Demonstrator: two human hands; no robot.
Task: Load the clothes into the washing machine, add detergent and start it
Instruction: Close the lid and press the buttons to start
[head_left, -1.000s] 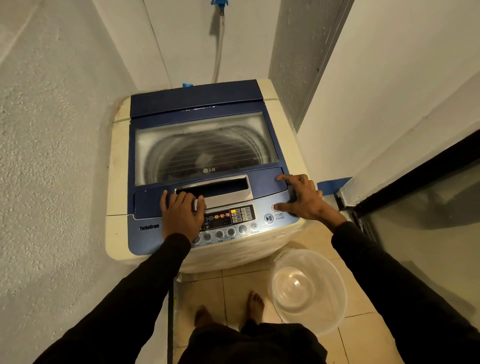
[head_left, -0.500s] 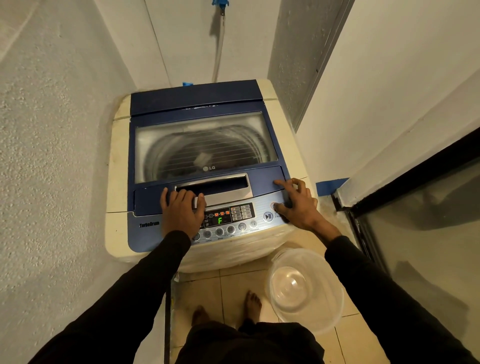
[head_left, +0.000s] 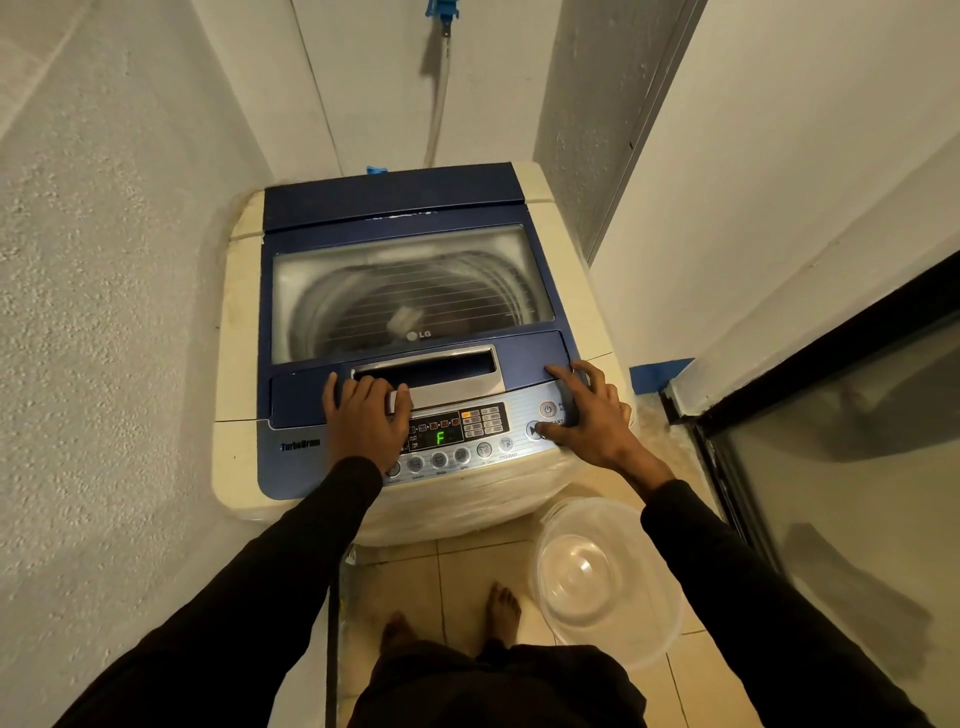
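— Washing machine (head_left: 415, 291)?
— Wedged in corner, lid shut, green "F" lit on control panel (head_left: 457, 431).
— Hands?
— Left hand (head_left: 366, 421) flat beside lid handle (head_left: 431, 371), grasping nothing. Right hand (head_left: 592, 415) splayed, thumb on start button. Clear basin (head_left: 608, 582) on floor, front-right of machine.

Before you: washing machine (head_left: 415, 208), glossy blue plastic lid; basin (head_left: 605, 577), clear smooth plastic; floor (head_left: 467, 566), glazed tile; walls (head_left: 104, 260), rough plaster.

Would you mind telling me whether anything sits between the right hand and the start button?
Nothing visible does: the right hand rests on the control panel, its thumb tip at the start button.
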